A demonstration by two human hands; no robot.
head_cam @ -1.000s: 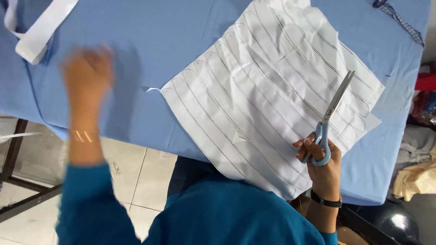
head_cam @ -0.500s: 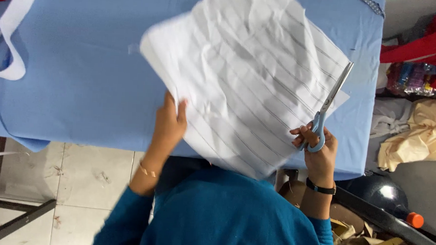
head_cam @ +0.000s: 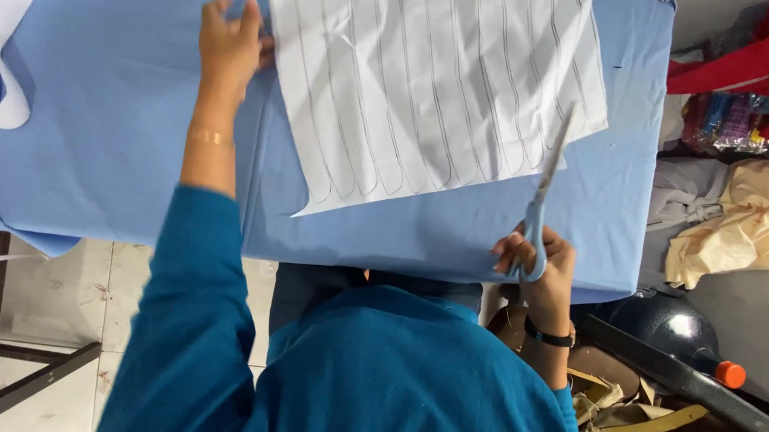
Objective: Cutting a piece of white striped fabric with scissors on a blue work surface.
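Observation:
A white sheet of fabric point(head_cam: 433, 88) marked with long curved pencil lines lies on the table covered in blue cloth point(head_cam: 120, 135). My left hand point(head_cam: 229, 47) reaches far up and holds the sheet's left edge with its fingers. My right hand point(head_cam: 542, 264) sits at the table's near edge and grips light blue scissors point(head_cam: 542, 206); their blades point up onto the sheet's lower right part.
A white fabric strip point(head_cam: 11, 53) lies at the table's far left. Right of the table are piled clothes: a cream one point(head_cam: 739, 223), a grey one point(head_cam: 683, 199) and red ones point(head_cam: 754, 68). A dark machine with an orange knob point(head_cam: 728, 373) stands low right. A metal frame point(head_cam: 15, 373) crosses the tiled floor.
My left hand went from the bare blue cloth to the sheet, took its edge and turned and shifted it up the table. The scissors stayed in my right hand.

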